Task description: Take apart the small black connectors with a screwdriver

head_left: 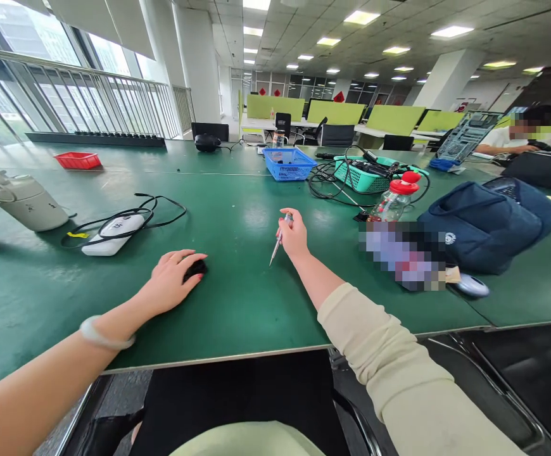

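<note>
On the green tabletop (242,310), my left hand (168,282) curls over a small black object (194,270), gripping it against the surface; its kind is mostly hidden by the palm and fingers. My right hand (294,234) is closed around the handle of a thin screwdriver (276,246). The screwdriver's metal shaft slants down to the left, its tip at or just above the table. Left of my left hand lies a white device (114,234) with a black cable looped over it.
At the left stand a white bottle (31,202) and a red tray (76,161). Ahead are a blue basket (289,170) and a green basket (363,180) with cables. A red-lidded jar (394,199), a navy bag (484,221) and a mouse (472,286) are on the right. A person (508,142) sits beyond.
</note>
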`<state>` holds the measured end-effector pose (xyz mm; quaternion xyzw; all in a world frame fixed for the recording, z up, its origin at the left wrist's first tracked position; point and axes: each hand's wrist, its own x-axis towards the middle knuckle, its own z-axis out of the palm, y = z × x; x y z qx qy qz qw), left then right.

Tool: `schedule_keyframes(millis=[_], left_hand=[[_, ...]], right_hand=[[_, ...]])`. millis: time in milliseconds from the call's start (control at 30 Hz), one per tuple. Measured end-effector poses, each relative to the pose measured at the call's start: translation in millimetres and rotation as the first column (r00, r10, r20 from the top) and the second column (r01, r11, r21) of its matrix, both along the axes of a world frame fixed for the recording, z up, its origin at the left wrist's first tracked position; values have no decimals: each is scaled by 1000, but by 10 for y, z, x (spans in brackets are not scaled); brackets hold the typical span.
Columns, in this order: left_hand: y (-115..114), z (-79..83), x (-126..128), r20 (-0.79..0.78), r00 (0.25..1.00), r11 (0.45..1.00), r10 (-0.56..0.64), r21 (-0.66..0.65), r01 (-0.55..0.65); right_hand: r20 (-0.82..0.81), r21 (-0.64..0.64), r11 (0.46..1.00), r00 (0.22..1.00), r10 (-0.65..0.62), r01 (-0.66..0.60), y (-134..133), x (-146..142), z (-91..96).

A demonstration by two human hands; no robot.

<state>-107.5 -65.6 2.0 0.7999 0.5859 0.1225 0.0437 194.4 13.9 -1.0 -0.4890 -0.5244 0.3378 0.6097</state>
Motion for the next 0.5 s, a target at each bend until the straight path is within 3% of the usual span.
schedule_keyframes(millis=[100,167,267,367,433,500], left_hand=[[-169,21,-536,-67,991,993,117,16,-116],[-233,85,-864,-169,949,964,266,29,-265],[-259,194,-1271,-294,837,874,461,-9,-485],[-262,222,-1605,-309,707,744,636,2,-668],[-277,164,-1824,-240,700,717,672,-22,-696],[-303,44,-2051,-157,752,759,640,-18,-651]], right_hand=[[17,-3,1000,1000,11,-10,-12,-31,-3],[31,4,1000,999,23,-23,-16,-44,-5],[41,2,1000,999,30,-30,-9,-49,-11],[40,-5,1000,999,26,-26,3,-44,-19],[39,-5,1000,999,28,-28,7,-42,-20],[43,-2,999,999,34,-34,6,-45,-15]])
